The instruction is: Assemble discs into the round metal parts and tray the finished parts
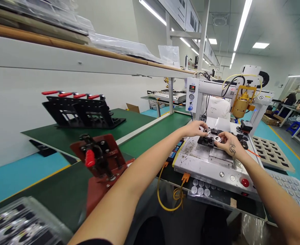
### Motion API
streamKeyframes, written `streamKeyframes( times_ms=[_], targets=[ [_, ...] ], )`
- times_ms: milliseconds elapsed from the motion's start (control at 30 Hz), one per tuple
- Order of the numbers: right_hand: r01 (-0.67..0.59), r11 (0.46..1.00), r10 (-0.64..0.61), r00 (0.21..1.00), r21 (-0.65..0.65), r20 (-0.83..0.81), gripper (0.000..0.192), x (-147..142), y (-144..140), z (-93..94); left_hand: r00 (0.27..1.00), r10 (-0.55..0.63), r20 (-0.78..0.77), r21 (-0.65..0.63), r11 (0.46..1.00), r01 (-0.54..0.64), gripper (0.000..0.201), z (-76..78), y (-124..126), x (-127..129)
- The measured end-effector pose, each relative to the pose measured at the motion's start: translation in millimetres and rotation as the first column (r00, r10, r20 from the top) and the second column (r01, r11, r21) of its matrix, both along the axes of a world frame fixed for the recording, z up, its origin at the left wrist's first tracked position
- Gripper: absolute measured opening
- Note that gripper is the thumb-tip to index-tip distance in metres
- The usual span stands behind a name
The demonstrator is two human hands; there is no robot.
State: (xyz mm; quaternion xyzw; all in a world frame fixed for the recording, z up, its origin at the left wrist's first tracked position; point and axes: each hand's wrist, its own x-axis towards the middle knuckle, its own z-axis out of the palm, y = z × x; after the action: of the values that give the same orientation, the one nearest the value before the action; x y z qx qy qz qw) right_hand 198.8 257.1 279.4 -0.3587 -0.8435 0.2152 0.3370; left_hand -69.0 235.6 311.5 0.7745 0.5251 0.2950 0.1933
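My left hand (195,129) reaches over the bed of a white benchtop machine, fingers pinched on a small metal ring (207,130). Close beside it, my right hand (229,145) grips a small round disc (217,139), silvery white with dark marks, between thumb and fingers. Both parts are just above a black fixture (203,140) on the machine's metal plate. Whether the disc touches the fixture I cannot tell. To the right of the hands hangs the machine's gold-coloured dispensing head (242,106).
A red toggle-clamp fixture (101,166) stands left of my left forearm. Several round white discs (200,191) lie along the bench's front edge. A tray with cut-outs (272,153) and a sheet of discs (293,189) are at right. An orange cable (160,190) hangs in front.
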Motion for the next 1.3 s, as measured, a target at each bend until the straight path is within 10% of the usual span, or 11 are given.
streamKeyframes(
  times_ms=[400,900,1100,1300],
  targets=[
    [-0.099,0.992,0.118,0.946,-0.079,0.303,0.037,-49.5,47.1,-3.8,0.932,0.011,0.362,0.135,0.989,-0.064,0.047,-6.2,-112.9,-15.5],
    [-0.008,0.975,-0.080,0.919,0.220,0.386,0.027,-53.9,25.7,-3.0,0.798,0.080,0.597,0.048,0.990,-0.136,0.046,-63.1,-200.1,-0.8],
    [0.241,0.896,-0.265,0.964,0.374,0.014,0.034,56.7,-39.8,-13.0,0.720,0.196,0.666,-0.092,0.979,-0.181,0.047,-103.0,-230.2,13.1],
    [0.661,0.681,-0.627,0.749,0.316,-0.216,0.038,177.5,-115.8,-91.4,0.724,0.314,0.614,-0.215,0.949,-0.229,0.045,-152.9,-250.5,14.2]
  ],
)
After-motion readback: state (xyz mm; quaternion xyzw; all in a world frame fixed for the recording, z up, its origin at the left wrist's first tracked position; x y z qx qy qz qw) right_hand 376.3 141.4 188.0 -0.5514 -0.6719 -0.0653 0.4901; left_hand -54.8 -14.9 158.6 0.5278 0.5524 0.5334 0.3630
